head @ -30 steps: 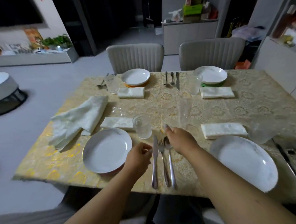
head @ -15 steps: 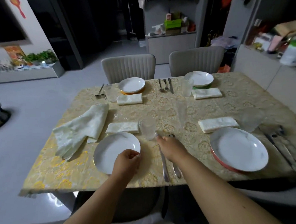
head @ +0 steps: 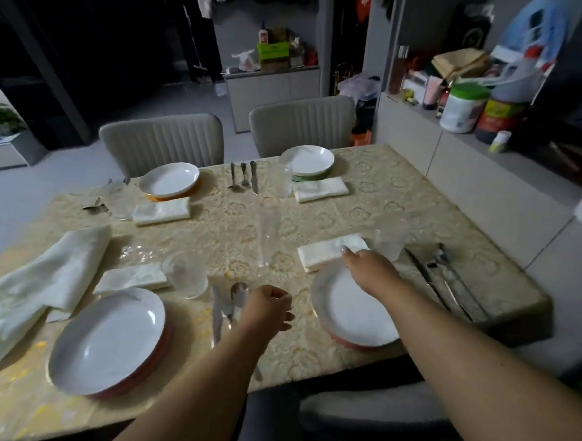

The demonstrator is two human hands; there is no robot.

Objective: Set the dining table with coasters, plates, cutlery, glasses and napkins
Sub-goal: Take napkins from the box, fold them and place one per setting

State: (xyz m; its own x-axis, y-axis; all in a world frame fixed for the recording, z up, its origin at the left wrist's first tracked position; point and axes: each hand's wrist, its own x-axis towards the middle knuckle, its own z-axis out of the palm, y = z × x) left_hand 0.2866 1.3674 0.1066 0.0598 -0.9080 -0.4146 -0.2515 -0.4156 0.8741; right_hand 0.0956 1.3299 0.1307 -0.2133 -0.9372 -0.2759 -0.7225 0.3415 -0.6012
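Your right hand (head: 370, 271) reaches over the near-right plate (head: 352, 309) toward the folded white napkin (head: 328, 253) — a fingertip lies at the napkin's near edge, the rest of the fingers are hidden, so you cannot tell if they pinch it. Your left hand (head: 269, 309) hovers with fingers loosely curled, holding nothing, just beside the near cutlery (head: 224, 310): knife, fork and spoon lying side by side, partly under your wrist.

The table (head: 420, 201) has a yellow-cream patterned cover. Near-left plate (head: 108, 340) is white, round and glossy, sits on a reddish coaster, with a folded napkin (head: 133, 277) and a clear glass (head: 185, 275) behind it. The near-right plate is white too, red coaster edge showing underneath. A clear glass (head: 389, 241) stands just beside the napkin you reach for, more cutlery (head: 446, 277) lies right of that plate.

Far side — two white plates (head: 169, 180) (head: 308, 160), one on an orange coaster, one on a green one, each with a folded napkin in front, cutlery (head: 242, 178) between them. A loose crumpled cloth (head: 40, 283) lies at the left edge. A tall clear glass (head: 268, 239) stands mid-table, blurred.
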